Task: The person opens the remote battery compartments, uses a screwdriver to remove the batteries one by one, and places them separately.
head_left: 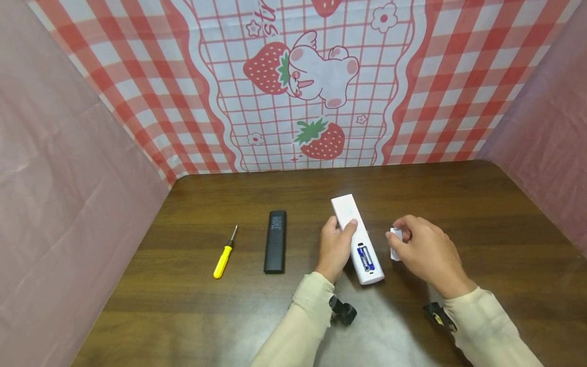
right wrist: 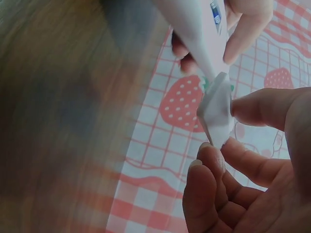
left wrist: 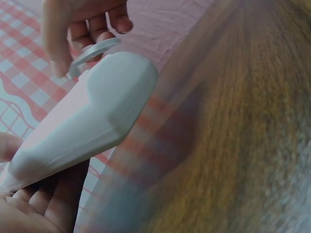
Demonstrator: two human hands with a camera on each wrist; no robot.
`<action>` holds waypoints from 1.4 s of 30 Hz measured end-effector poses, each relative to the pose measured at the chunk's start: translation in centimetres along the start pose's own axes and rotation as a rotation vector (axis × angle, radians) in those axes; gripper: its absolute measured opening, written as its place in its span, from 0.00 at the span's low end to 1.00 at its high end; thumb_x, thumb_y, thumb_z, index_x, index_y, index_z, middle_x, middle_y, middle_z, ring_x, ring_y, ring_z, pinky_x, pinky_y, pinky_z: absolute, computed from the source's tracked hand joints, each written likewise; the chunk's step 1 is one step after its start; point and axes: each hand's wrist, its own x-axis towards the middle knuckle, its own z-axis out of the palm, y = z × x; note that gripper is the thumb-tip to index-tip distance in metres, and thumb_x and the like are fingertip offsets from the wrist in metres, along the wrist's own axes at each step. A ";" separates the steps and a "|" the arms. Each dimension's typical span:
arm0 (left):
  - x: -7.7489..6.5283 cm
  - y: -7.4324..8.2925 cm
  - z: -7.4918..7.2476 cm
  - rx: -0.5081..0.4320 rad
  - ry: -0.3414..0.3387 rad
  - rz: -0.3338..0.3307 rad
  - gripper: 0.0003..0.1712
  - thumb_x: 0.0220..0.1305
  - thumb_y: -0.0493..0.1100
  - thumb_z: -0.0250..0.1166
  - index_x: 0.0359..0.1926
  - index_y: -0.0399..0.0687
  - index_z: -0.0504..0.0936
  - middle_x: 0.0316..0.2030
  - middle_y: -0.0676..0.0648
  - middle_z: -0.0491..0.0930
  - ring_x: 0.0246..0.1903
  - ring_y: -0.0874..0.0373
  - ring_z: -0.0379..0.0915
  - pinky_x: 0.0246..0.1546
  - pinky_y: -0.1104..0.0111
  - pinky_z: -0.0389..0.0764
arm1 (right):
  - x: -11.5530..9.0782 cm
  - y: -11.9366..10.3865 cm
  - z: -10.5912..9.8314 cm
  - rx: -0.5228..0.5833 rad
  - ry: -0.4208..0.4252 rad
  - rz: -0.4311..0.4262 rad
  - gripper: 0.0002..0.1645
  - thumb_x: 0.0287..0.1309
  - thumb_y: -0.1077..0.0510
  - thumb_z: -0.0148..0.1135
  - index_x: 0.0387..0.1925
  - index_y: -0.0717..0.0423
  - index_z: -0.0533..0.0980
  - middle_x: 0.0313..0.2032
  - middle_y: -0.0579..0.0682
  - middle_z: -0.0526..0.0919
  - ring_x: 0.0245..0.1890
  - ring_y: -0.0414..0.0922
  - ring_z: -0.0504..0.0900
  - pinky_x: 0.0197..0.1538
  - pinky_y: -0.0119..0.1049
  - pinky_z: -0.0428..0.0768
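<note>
My left hand [head_left: 336, 248] grips a white remote control [head_left: 345, 208], thumb across its upward face and fingers underneath. Toward its near end the battery compartment lies uncovered, with blue-and-silver batteries [head_left: 366, 258] side by side inside. To the right, my right hand [head_left: 428, 251] pinches a small white battery cover [head_left: 396, 243] between thumb and fingers, apart from the remote in the head view. The right wrist view shows the cover [right wrist: 216, 109] tilted on edge at the fingertips. In the left wrist view the remote's rounded end [left wrist: 124, 82] is raised above the table.
A black remote-like bar [head_left: 275, 242] lies left of my left hand on the wooden table [head_left: 174, 316]. Farther left is a screwdriver [head_left: 223, 261] with a yellow handle. A strawberry-print cloth [head_left: 293, 117] hangs behind the table, and pink cloth walls [head_left: 69, 178] stand at the sides.
</note>
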 end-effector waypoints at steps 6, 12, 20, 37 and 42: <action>0.0 0.0 -0.1 -0.007 -0.003 0.005 0.12 0.67 0.39 0.63 0.47 0.37 0.78 0.32 0.39 0.86 0.32 0.47 0.86 0.34 0.64 0.84 | -0.1 0.8 -0.2 -0.013 -0.012 0.011 0.14 0.57 0.51 0.69 0.40 0.55 0.82 0.29 0.48 0.77 0.28 0.46 0.75 0.27 0.40 0.67; 0.1 -0.1 -0.1 0.003 -0.006 0.006 0.12 0.67 0.40 0.64 0.47 0.37 0.78 0.31 0.40 0.86 0.32 0.48 0.86 0.33 0.64 0.83 | -0.1 1.7 -0.4 -0.025 -0.063 0.044 0.14 0.58 0.50 0.67 0.40 0.54 0.81 0.31 0.49 0.80 0.31 0.48 0.78 0.28 0.44 0.70; 0.1 -0.2 0.0 -0.009 -0.007 0.006 0.13 0.66 0.40 0.64 0.48 0.37 0.78 0.32 0.40 0.86 0.32 0.47 0.86 0.34 0.63 0.84 | -0.1 3.1 -1.0 -0.051 -0.155 0.109 0.15 0.60 0.47 0.65 0.42 0.52 0.80 0.34 0.51 0.83 0.33 0.52 0.80 0.27 0.47 0.72; 0.0 -0.3 0.2 0.069 0.016 0.005 0.12 0.65 0.43 0.66 0.44 0.39 0.79 0.29 0.45 0.84 0.27 0.56 0.82 0.31 0.66 0.81 | 0.1 6.7 -2.0 -0.088 -0.338 0.195 0.19 0.62 0.47 0.61 0.45 0.58 0.79 0.38 0.61 0.84 0.35 0.58 0.81 0.29 0.53 0.74; 0.0 -0.3 0.1 0.069 0.013 0.012 0.12 0.65 0.43 0.66 0.44 0.39 0.79 0.29 0.45 0.84 0.27 0.56 0.81 0.31 0.66 0.81 | 0.2 7.7 -2.0 -0.093 -0.363 0.212 0.21 0.62 0.47 0.61 0.47 0.58 0.78 0.40 0.63 0.83 0.34 0.58 0.81 0.29 0.52 0.74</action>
